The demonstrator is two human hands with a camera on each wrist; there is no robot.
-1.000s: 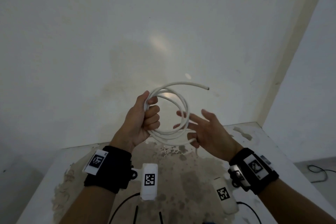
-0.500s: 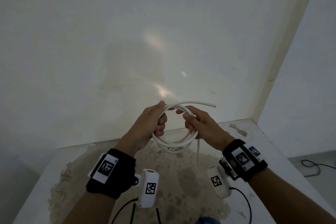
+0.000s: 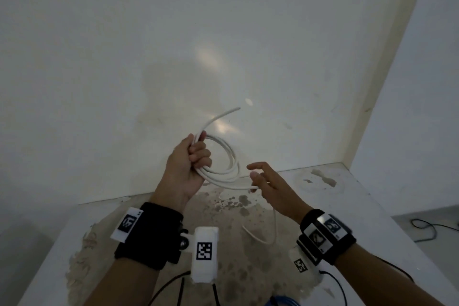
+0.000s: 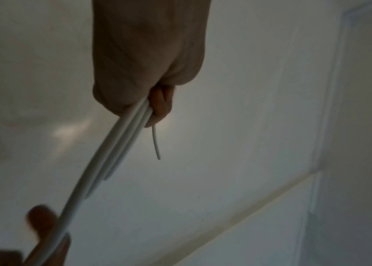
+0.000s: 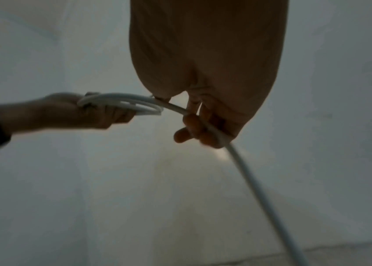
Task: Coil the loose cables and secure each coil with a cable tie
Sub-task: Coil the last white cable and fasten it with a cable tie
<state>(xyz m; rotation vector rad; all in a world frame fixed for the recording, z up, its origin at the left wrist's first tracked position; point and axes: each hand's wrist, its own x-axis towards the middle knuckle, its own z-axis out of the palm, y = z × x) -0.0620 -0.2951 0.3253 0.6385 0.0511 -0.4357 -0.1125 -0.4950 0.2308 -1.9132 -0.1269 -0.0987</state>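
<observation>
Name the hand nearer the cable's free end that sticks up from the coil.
Left. The left hand grips the coil just below the free end; the right hand holds the cable lower down.

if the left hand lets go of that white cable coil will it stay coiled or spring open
Probably springs open: the white cable looks fairly stiff, its free end jutting out unsupported rather than drooping. No tie shows on the loops; only the left hand grips them. The tail running past the right hand hangs in a curve, so it is bendable.
</observation>
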